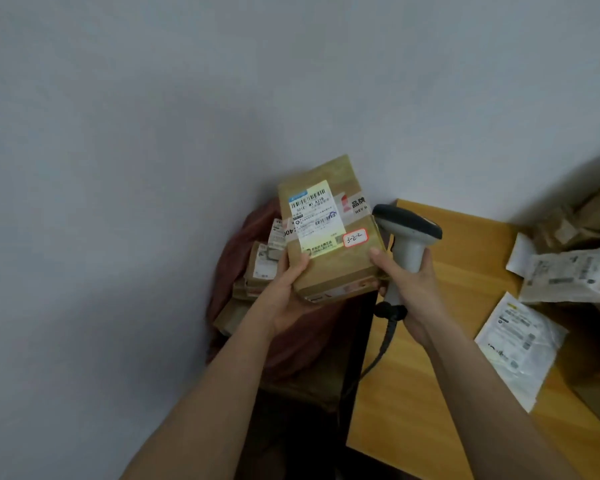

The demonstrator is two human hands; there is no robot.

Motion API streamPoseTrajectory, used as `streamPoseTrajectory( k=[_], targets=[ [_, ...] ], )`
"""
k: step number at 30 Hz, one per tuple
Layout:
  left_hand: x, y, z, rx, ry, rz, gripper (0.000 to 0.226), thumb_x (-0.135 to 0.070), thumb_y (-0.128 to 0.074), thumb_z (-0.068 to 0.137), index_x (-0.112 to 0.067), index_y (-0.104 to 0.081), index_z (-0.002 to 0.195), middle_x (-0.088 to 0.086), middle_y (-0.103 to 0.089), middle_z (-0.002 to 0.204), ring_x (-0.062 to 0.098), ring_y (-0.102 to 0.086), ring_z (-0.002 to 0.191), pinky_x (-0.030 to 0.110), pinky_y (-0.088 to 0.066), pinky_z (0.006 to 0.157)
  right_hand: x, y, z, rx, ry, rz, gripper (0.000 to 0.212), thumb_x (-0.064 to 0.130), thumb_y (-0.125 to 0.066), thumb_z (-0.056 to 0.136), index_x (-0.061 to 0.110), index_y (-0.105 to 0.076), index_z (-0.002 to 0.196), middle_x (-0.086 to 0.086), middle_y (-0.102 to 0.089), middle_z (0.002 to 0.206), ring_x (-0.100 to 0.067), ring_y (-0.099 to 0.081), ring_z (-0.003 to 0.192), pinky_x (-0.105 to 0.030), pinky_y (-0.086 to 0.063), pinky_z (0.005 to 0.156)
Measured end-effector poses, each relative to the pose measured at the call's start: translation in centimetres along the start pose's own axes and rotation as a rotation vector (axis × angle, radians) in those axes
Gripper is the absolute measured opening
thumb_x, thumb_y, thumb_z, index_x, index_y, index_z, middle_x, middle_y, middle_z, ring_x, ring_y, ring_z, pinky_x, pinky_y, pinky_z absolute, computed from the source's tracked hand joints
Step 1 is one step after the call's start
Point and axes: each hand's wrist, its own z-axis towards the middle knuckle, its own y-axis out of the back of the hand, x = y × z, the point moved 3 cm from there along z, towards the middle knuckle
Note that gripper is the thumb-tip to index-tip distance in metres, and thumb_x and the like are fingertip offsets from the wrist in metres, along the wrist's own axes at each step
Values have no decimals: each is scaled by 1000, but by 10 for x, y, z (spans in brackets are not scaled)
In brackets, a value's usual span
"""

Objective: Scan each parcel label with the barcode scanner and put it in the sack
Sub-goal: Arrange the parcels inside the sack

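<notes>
Here left hand (291, 292) grips box (329, 233); right hand (409, 292) fingers clamp scanner (407, 237), box hiding fingertips.

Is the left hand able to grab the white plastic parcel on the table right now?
Probably not yet. The left hand is busy gripping the cardboard box, and the white plastic parcel lies far over on the table, past the right hand with the scanner.
</notes>
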Motion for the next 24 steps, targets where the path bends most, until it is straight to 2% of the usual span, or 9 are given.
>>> streamPoseTrajectory(
  k=[3, 6, 8, 10, 13, 16, 18, 21, 24],
  targets=[
    [-3, 35, 14, -78, 7, -53, 77, -75, -62, 73, -33, -52, 137, 5, -61, 135, 26, -62, 119, 46, -51, 92, -1, -12, 11, -55, 28, 58, 73, 37, -87, 62, 33, -50, 124, 2, -71, 102, -7, -72, 74, -20, -54, 60],
    [22, 95, 27, -542, 56, -97, 46, -45, -55, 97, -18, -55, 134, 11, -63, 128, 24, -62, 112, 33, -51, 87, -1, -22, 19, -49, 62, 10, 73, 39, -88, 62, 31, -50, 124, 7, -70, 93, -7, -66, 69, -21, -53, 60],
    [49, 136, 28, -782, 167, -44, 44, -31, -48, 100, -13, -48, 140, 12, -54, 137, 28, -52, 124, 35, -49, 93, -3, -26, 25, -40, 99, -44, 76, 38, -87, 64, 25, -49, 129, 13, -71, 84, -6, -66, 68, -20, -53, 60],
    [70, 176, 27, -893, 277, 45, 52, -30, -47, 99, -10, -39, 146, 12, -44, 148, 31, -44, 135, 42, -43, 106, -7, -28, 32, -28, 125, -76, 76, 32, -84, 70, 21, -45, 134, 15, -71, 83, -4, -68, 71, -19, -54, 61],
    [97, 227, 35, -916, 373, 108, 65, -39, -52, 96, -17, -30, 152, 4, -30, 158, 29, -32, 144, 49, -32, 115, -14, -29, 40, -18, 139, -112, 74, 28, -81, 73, 18, -44, 135, 15, -71, 88, -2, -68, 75, -17, -53, 63],
    [120, 239, 44, -786, 480, -240, 59, -46, -52, 98, -19, -38, 148, 3, -41, 151, 33, -40, 137, 58, -33, 111, -23, -30, 44, 3, 148, -154, 73, 26, -80, 74, 16, -42, 137, 11, -67, 94, -2, -68, 78, -17, -53, 65],
    [122, 244, 49, -781, 444, -295, 53, -34, -51, 101, -13, -39, 149, 9, -43, 149, 34, -41, 137, 59, -32, 111, -28, -31, 45, 16, 151, -172, 75, 26, -79, 75, 14, -41, 138, 7, -64, 99, -2, -67, 79, -17, -52, 66],
    [117, 247, 47, -911, 346, -130, 47, -8, -45, 102, 2, -36, 147, 12, -40, 149, 29, -41, 135, 49, -29, 115, -36, -35, 46, 21, 151, -182, 72, 27, -79, 73, 17, -42, 134, 6, -63, 102, -2, -67, 80, -18, -53, 68],
    [113, 237, 32, -942, 334, -190, 32, -1, -32, 102, 4, -53, 126, 16, -53, 128, 23, -47, 114, 40, -36, 107, -40, -39, 42, 13, 146, -175, 74, 29, -81, 71, 19, -42, 133, 4, -64, 106, -6, -70, 85, -21, -55, 70]
  ],
)
